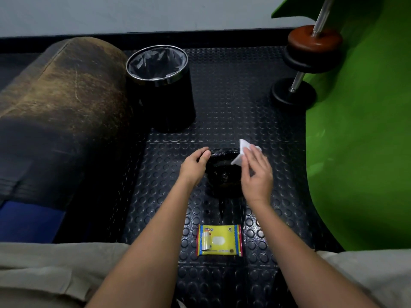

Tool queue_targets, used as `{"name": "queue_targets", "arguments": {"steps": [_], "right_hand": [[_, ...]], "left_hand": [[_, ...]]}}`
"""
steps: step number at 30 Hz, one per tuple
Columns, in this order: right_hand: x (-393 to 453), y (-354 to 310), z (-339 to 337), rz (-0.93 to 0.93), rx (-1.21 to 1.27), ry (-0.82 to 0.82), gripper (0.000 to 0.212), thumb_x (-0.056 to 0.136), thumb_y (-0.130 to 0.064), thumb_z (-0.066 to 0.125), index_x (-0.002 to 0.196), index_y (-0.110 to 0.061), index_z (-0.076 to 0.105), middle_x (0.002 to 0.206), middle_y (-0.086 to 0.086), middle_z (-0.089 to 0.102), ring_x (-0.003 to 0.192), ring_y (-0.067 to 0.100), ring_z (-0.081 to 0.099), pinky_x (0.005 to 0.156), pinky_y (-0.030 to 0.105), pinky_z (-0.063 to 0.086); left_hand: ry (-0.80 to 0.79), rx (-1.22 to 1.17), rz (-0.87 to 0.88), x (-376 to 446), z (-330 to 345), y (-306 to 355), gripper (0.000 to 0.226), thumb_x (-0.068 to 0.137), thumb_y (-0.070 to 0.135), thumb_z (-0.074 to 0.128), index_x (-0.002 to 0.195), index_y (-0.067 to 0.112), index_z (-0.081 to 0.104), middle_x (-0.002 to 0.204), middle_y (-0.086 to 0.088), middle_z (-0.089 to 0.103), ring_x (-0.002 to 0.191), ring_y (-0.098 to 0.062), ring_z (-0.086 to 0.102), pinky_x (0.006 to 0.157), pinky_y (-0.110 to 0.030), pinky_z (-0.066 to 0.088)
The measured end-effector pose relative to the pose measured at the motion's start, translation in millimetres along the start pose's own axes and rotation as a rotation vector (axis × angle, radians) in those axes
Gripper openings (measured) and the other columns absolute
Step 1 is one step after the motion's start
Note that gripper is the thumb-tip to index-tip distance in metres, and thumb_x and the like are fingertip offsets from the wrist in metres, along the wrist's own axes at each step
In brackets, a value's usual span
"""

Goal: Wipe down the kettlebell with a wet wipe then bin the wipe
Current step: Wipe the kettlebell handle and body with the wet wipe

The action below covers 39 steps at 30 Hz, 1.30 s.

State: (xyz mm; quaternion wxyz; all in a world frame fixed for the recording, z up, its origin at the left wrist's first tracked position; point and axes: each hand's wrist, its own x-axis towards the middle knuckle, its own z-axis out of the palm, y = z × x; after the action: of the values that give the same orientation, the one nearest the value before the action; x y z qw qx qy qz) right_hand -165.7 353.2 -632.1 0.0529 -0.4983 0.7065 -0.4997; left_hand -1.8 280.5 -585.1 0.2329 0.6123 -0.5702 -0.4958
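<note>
Glossy black kettlebell (223, 172): left hand (195, 166) apparently grips its handle, right hand (255, 174) pinches white wipe (241, 152).

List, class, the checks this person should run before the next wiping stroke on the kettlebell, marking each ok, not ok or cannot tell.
1. Left hand steadies the kettlebell at its handle: ok.
2. Right hand has the wet wipe in its grip: ok.
3. Wipe touches the kettlebell: ok, at the handle's right end.
4. Wipe still damp: cannot tell.
5. Bin open, lined, beyond the kettlebell to the left: ok.
6. Wipes pack resealed: cannot tell.
</note>
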Motion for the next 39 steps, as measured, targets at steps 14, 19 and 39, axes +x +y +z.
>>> {"name": "queue_targets", "arguments": {"steps": [14,19,39], "right_hand": [[47.1,-43.3,-7.0,0.285,-0.111,-0.245,0.032,0.100,-0.025,0.041,0.090,-0.018,0.071,0.092,-0.011,0.065,0.082,0.011,0.054,0.094,0.031,0.042],[21.9,-31.2,11.8,-0.112,-0.024,-0.214,0.023,0.098,-0.026,0.057,0.113,-0.022,0.075,0.120,-0.009,0.068,0.121,0.010,0.055,0.117,0.037,0.025],[36.3,-31.0,3.0,-0.022,-0.171,-0.213,0.031,0.102,-0.026,0.042,0.093,-0.021,0.070,0.099,-0.011,0.068,0.096,0.010,0.056,0.105,0.037,0.036]], "left_hand": [[0.005,-0.013,-0.017,1.2,-1.2,-0.3,0.039,0.101,0.045,0.048,0.138,0.036,0.055,0.141,0.006,0.056,0.132,-0.017,0.048,0.111,-0.034,0.037],[0.004,-0.016,-0.016,2.4,-1.9,-1.3,0.038,0.100,0.044,0.051,0.136,0.035,0.057,0.139,0.004,0.058,0.129,-0.017,0.051,0.111,-0.036,0.038],[0.017,-0.024,-0.013,0.4,-0.1,-0.5,0.039,0.101,0.043,0.048,0.138,0.034,0.056,0.140,0.006,0.056,0.130,-0.015,0.050,0.108,-0.031,0.038]]}}
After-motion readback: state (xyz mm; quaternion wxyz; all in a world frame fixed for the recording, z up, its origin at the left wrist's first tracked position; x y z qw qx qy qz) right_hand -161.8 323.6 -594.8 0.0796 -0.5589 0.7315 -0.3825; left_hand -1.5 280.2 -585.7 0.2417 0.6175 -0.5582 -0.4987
